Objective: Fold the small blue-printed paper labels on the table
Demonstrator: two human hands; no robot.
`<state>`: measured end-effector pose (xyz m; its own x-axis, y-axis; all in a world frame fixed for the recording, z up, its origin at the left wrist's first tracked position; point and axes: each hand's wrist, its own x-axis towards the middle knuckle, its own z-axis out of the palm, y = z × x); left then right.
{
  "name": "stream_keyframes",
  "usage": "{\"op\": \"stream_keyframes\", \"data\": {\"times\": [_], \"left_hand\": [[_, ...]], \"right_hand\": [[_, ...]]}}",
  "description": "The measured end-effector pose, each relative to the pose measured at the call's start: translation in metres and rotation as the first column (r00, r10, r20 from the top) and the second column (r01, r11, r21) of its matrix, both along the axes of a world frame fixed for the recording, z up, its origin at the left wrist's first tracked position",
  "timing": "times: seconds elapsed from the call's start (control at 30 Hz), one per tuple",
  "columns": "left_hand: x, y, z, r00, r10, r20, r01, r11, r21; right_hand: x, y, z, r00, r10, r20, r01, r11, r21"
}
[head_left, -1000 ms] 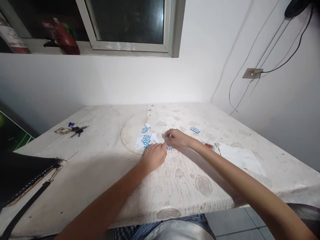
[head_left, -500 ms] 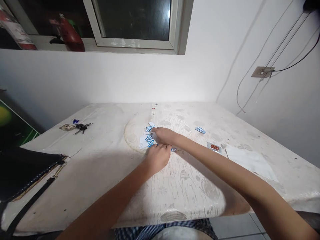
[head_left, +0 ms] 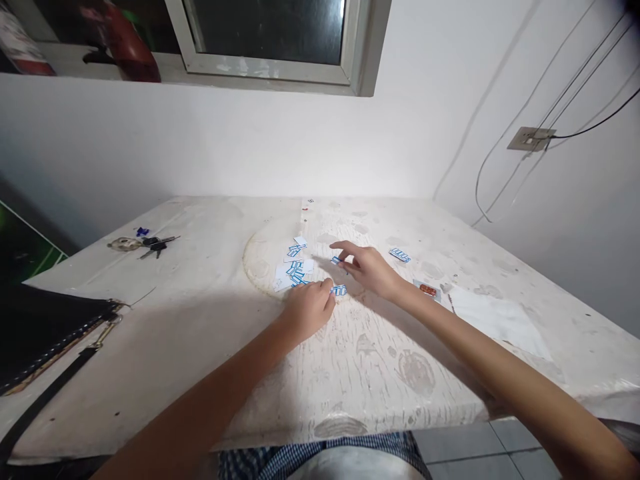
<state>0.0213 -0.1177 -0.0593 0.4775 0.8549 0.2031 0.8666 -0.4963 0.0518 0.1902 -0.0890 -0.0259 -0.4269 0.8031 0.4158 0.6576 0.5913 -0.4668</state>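
Note:
Small white paper pieces with blue borders [head_left: 296, 269] lie in a loose heap, some over a white sheet of paper [head_left: 284, 279]. My left hand [head_left: 309, 308] rests at the near side of the heap, its fingers curled. By its thumb, a blue-bordered paper strip [head_left: 339, 291] pokes out, apparently pinched there. To the right of the heap, my right hand [head_left: 369, 268] holds a small blue-bordered paper piece [head_left: 336, 261] between thumb and a finger, just over the table, its index finger stretched out. Farther right lies a separate group of blue-bordered pieces [head_left: 400, 255].
A small packet with reddish-brown contents [head_left: 428, 290] and a white cloth or paper sheet [head_left: 495, 320] lie on the right. Keys [head_left: 156, 247] and a black bag [head_left: 55, 333] with a strap are on the left. The patterned tablecloth [head_left: 200, 360] reaches the wall.
My right hand has moved right, off the heap, with a small paper piece in its fingers. My left hand stays near the heap's front. The whole view has shifted slightly.

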Motion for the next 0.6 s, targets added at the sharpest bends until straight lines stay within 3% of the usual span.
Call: {"op": "stream_keyframes", "data": {"times": [0.2,0.43,0.6], "left_hand": [[-0.002,0.006,0.000,0.987,0.037,0.155,-0.015,0.990,-0.138],[-0.008,0.005,0.011,0.966,0.025,0.257,0.052,0.956,-0.288],[-0.008,0.005,0.011,0.964,0.019,0.267,0.066,0.950,-0.306]], "right_hand": [[0.017,-0.031,0.004,0.998,0.044,-0.043,-0.050,0.987,-0.156],[0.002,-0.037,-0.013,1.000,0.003,-0.022,-0.006,0.988,-0.154],[-0.002,-0.035,-0.017,0.998,-0.051,-0.040,0.042,0.980,-0.193]]}}
